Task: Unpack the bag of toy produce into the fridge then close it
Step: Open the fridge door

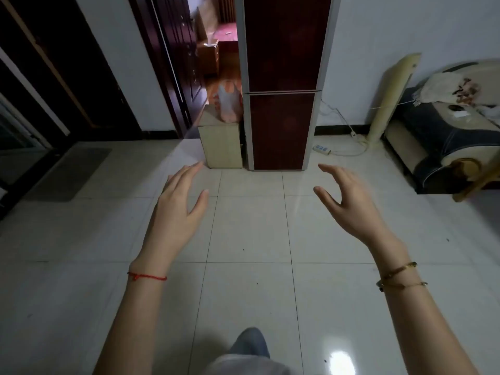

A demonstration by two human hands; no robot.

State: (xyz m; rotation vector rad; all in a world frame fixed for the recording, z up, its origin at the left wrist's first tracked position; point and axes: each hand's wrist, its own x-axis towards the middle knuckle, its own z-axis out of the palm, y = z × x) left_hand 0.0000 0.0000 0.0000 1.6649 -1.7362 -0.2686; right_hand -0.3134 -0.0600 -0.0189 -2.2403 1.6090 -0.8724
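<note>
A tall dark-red fridge (284,77) with grey edges stands against the far wall, both of its doors shut. Just left of it, a translucent plastic bag (228,102) with orange contents sits on a low beige cabinet (220,144). My left hand (181,201) and my right hand (349,198) are held out over the tiled floor, well short of the fridge. Both have relaxed, spread fingers and hold nothing.
An open doorway (213,50) to another room lies left of the fridge. A power strip (322,149) with a cable lies on the floor to its right. Farther right a cream board (392,98) leans on the wall beside a dark sofa (446,136). A grey mat (70,173) lies at the left.
</note>
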